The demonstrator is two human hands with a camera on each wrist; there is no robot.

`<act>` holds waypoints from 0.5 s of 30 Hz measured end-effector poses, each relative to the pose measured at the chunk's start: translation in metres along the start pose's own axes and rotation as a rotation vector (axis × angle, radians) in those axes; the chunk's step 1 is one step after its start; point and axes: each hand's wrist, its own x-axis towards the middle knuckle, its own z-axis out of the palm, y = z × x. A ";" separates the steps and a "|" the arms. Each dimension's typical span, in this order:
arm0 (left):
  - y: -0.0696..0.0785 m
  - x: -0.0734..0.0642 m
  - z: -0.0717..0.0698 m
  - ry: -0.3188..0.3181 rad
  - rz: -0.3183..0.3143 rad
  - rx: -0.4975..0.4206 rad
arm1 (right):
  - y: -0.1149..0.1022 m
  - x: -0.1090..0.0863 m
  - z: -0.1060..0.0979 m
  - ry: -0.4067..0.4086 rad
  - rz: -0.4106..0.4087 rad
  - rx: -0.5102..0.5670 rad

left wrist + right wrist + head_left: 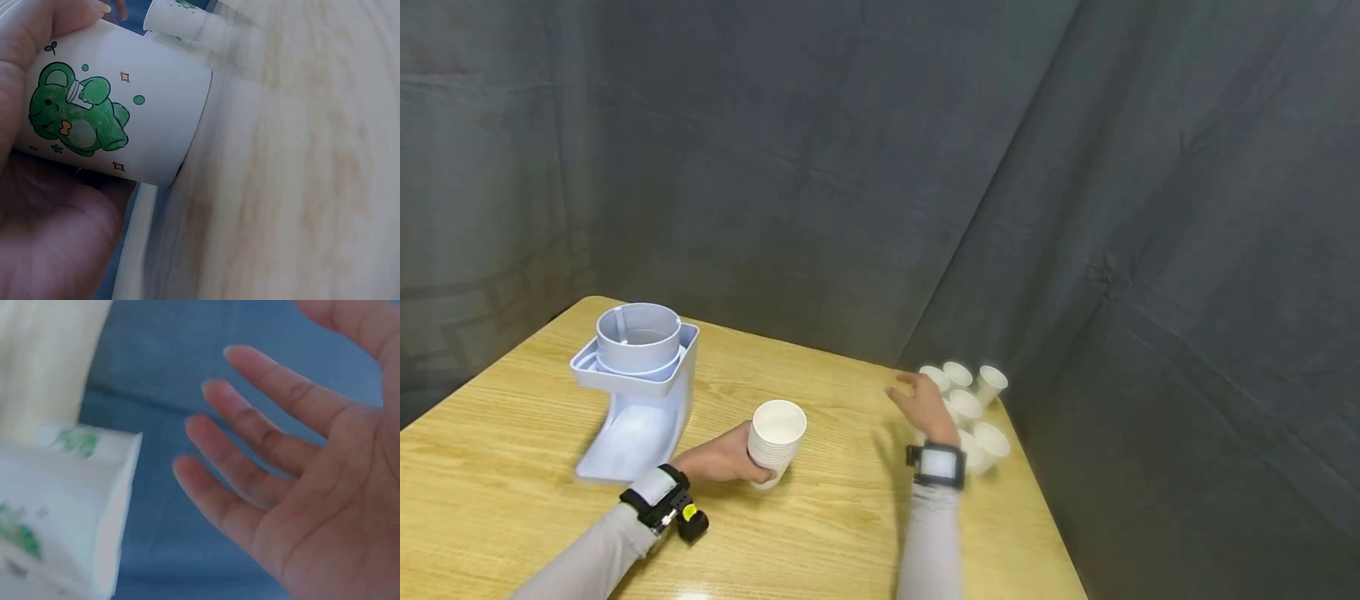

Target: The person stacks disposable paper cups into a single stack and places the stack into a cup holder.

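Note:
In the head view my left hand [721,457] grips a stack of white paper cups [777,433], tilted a little above the table. The left wrist view shows the printed side of the stack [94,106], with a green bear, between thumb and fingers of that hand [56,219]. My right hand [927,407] is at the right, over a group of single paper cups [965,405]. Its fingers are spread and hold nothing in the right wrist view, where the hand [325,487] is apart from a blurred cup [62,506].
A pale plastic stand [640,433] with a round holder [638,350] on top stands at the left of the wooden table [820,533]. Dark curtains [805,167] hang behind the table and along its right edge.

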 end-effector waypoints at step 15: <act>0.000 -0.001 0.001 -0.002 -0.014 -0.009 | 0.052 -0.004 0.005 0.038 0.231 -0.201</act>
